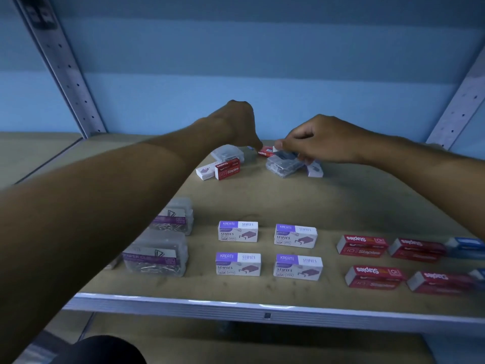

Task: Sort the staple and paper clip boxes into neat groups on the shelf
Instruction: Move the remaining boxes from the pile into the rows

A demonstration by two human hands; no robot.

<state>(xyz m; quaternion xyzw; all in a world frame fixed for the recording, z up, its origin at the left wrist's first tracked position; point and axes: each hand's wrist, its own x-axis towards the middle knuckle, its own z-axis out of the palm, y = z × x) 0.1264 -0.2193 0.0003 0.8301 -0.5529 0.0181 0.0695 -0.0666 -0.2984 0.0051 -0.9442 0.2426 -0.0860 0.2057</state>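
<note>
Meanwhile, both hands work the unsorted pile at the shelf's (262, 200) back edge: right hand (325, 140) pinching a blue box (287, 154), left hand (240, 124) touching a red box (265, 151), grip unclear; sorted groups line the front.

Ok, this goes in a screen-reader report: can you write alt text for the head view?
Both hands reach to an unsorted pile at the back of the shelf: the right hand grips a dark box over a clear case, the left hand is beside a red box. Up front sit clear paper clip cases, four white staple boxes and red staple boxes.
</note>
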